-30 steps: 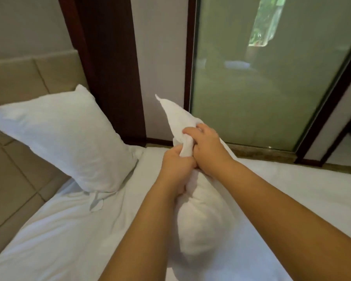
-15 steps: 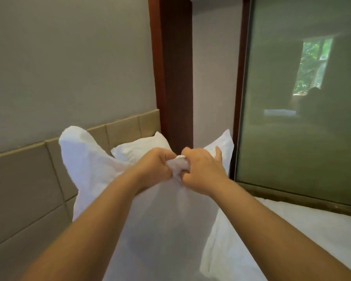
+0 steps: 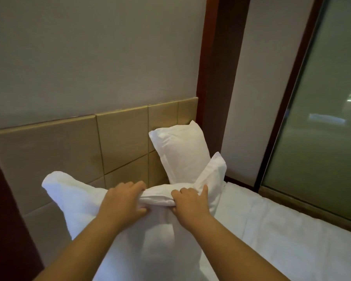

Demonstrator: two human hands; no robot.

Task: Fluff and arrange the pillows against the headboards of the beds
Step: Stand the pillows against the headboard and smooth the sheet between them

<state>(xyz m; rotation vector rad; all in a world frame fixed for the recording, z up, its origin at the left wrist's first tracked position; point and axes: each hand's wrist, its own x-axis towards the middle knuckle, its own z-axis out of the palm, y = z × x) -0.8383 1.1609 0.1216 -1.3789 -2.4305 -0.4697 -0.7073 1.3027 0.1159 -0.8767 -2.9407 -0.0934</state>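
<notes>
I hold a white pillow (image 3: 150,236) upright in front of me, over the near end of the bed. My left hand (image 3: 123,201) and my right hand (image 3: 188,203) each grip its bunched top edge, a short way apart. The pillow's two top corners stick out to the left and right of my hands. A second white pillow (image 3: 180,151) stands behind it, leaning on the tan tiled headboard (image 3: 69,151) in the corner. Its lower part is hidden by the held pillow.
The white bed sheet (image 3: 282,230) stretches to the right. A dark wooden post (image 3: 215,78) rises beside the headboard. A frosted glass panel (image 3: 322,128) in a dark frame runs along the bed's far side. A dark wooden edge (image 3: 4,220) stands at the left.
My hands have moved apart along the pillow's top edge and lowered it. The view has turned toward the headboard, and the second pillow now shows above the held one.
</notes>
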